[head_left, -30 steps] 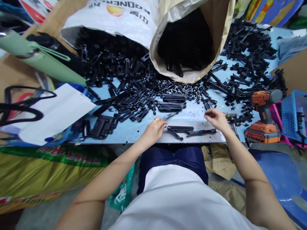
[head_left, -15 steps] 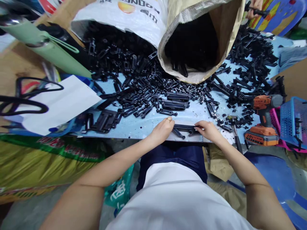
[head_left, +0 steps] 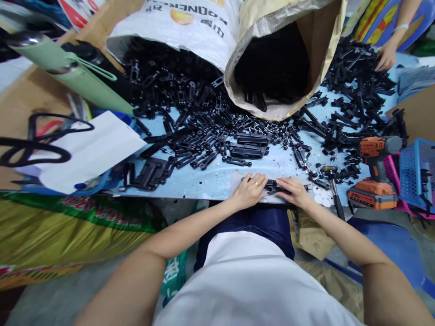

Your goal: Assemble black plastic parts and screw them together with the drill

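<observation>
At the table's front edge, a long black plastic part (head_left: 271,184) lies low between my two hands, partly covered by them. My left hand (head_left: 249,192), with a ring on one finger, has its fingers bent over the part's left end. Over the right end, the fingers of my right hand (head_left: 292,191) are pressed together on it. Just beyond the hands rest a few assembled black bars (head_left: 249,149), side by side. A hammer-like tool (head_left: 335,192) and some white round discs (head_left: 322,195) lie to the right of my right hand.
Heaps of black parts (head_left: 200,97) and small screws (head_left: 268,127) spread before a white sack (head_left: 173,27) and an open paper bag (head_left: 234,90). An orange cordless drill (head_left: 374,174) and blue basket (head_left: 418,174) stand right. Another person's hand (head_left: 387,55) touches the far-right heap.
My left hand has moved right, onto the black part, and both hands now lie lower and flatter over it. The other person's hand has come down to the far-right heap.
</observation>
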Demonstrator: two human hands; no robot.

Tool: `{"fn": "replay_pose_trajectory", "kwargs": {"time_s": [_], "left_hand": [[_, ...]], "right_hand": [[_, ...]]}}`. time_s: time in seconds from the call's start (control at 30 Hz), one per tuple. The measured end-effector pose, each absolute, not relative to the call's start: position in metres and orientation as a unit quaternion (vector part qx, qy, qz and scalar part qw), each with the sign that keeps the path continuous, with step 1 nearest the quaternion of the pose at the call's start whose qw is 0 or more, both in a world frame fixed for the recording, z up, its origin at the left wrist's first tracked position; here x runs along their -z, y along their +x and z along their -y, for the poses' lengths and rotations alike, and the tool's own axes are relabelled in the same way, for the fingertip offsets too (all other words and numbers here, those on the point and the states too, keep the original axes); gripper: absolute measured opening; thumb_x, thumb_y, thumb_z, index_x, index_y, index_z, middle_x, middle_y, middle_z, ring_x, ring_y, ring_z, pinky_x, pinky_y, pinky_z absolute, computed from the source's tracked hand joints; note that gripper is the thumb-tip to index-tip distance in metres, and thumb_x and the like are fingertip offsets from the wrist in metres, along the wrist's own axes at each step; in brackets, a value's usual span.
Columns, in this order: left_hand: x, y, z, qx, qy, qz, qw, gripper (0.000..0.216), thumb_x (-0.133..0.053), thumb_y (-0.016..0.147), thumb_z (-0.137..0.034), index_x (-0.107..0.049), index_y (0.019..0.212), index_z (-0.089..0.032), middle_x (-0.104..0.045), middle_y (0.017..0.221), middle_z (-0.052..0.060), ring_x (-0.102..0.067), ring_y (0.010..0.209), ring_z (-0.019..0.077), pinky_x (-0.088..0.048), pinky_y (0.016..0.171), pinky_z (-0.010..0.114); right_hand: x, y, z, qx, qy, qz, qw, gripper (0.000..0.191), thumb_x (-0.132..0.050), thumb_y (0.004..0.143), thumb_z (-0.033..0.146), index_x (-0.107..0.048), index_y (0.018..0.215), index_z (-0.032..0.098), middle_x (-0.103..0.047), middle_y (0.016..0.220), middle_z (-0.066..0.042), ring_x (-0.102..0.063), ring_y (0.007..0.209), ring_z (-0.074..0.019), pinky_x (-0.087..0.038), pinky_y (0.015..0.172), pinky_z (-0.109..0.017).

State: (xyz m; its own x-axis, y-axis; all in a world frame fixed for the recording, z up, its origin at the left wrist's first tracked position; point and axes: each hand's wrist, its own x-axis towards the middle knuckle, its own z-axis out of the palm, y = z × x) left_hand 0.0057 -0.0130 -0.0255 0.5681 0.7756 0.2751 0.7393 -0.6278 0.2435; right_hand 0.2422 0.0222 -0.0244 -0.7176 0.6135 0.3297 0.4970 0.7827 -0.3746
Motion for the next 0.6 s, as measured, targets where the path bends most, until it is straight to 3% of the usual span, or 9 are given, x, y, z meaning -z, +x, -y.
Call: {"fn": "replay_pose_trajectory", "kwargs": {"time_s": [0.1,0.43,0.53,0.6], "left_hand": [[0.020,0.030,0.005,-0.127,0.881,-0.445,0.095,0.061,-0.054,0.081,-0.049,-0.048,0.122,-0.004,-0.062,0.107,0.019,-0.056,0.097,0.0281,-0.040,0.078,0.038],[0.012,0.037,0.006,-0.110,0.861,-0.483,0.115,0.049,-0.057,0.080,-0.047,-0.053,0.111,-0.009,-0.062,0.100,0.014,-0.055,0.095,0.0265,-0.039,0.078,0.036],[0.011,0.036,0.008,-0.094,0.867,-0.483,0.077,0.048,-0.054,0.084,-0.043,-0.051,0.116,-0.007,-0.062,0.101,0.015,-0.056,0.094,0.0257,-0.040,0.076,0.034],[0.011,0.032,0.008,-0.089,0.864,-0.492,0.055,0.042,-0.050,0.086,-0.040,-0.054,0.110,-0.006,-0.063,0.094,0.016,-0.057,0.089,0.0249,-0.041,0.071,0.033]], "right_hand": [[0.028,0.248,-0.026,-0.097,-0.304,0.932,0.171,0.039,-0.047,0.088,0.043,-0.056,0.120,0.021,-0.064,0.102,-0.011,-0.060,0.090,-0.0186,-0.049,0.072,-0.033],[0.017,0.253,-0.046,-0.068,-0.211,0.974,0.045,0.041,-0.035,0.093,0.042,-0.054,0.121,0.018,-0.063,0.088,-0.009,-0.056,0.081,-0.0167,-0.041,0.068,-0.028],[0.011,0.253,-0.055,-0.027,-0.221,0.975,0.017,0.049,-0.035,0.089,0.053,-0.061,0.106,0.015,-0.063,0.081,-0.010,-0.055,0.072,-0.0170,-0.038,0.060,-0.027],[0.004,0.252,-0.055,0.007,-0.261,0.965,0.025,0.059,-0.033,0.085,0.063,-0.064,0.084,0.013,-0.059,0.066,-0.009,-0.052,0.061,-0.0166,-0.032,0.052,-0.026]]}}
